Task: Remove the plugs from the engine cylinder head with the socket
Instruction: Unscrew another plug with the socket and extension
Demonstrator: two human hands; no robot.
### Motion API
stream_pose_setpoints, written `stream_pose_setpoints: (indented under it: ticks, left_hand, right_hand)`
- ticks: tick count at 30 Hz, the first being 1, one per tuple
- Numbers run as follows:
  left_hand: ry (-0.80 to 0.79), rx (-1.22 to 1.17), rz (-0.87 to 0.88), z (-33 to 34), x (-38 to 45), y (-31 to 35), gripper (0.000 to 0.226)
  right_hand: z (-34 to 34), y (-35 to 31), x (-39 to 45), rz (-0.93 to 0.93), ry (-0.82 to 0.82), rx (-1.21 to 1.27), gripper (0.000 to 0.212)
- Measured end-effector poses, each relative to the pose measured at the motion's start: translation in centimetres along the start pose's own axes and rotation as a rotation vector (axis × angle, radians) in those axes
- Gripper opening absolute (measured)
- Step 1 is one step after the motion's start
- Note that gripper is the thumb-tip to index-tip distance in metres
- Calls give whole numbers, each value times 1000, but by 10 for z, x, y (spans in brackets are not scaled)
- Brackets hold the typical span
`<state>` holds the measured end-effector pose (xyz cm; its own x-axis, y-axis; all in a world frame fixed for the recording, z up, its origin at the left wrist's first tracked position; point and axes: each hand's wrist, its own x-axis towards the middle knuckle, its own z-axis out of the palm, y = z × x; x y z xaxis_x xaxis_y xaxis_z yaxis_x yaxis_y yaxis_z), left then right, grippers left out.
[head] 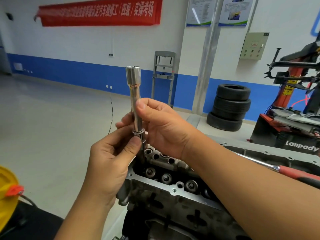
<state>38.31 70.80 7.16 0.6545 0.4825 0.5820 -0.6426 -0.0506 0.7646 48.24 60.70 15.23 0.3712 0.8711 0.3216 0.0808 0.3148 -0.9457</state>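
Both hands are raised above the grey cast-metal engine cylinder head [166, 184], holding a long shiny steel socket [135, 99] upright between them. The right hand [162, 129] curls round its shaft, thumb pressed on the front. The left hand [110, 158] pinches the darker lower end. A red-handled ratchet wrench [284, 170] lies behind the right forearm.

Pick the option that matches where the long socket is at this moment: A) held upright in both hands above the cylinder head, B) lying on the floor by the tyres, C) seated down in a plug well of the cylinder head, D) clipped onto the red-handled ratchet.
A: the right hand and left hand pinch the upright socket above the cylinder head.
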Motion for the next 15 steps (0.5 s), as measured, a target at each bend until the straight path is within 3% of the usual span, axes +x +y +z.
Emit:
stream_pose_setpoints:
  ticks: [4,11,15]
  left_hand:
    - [-71,-42,-76,0,2,-1,31]
    - [31,62,-33,1,2,-2,22]
    - [43,81,-28,1,1,0,22]
  right_hand:
    - [2,-4,0,35,20,28,24]
    - [-4,-2,2,97,60,0,36]
    - [-5,-2,1,39,32,-10,17]
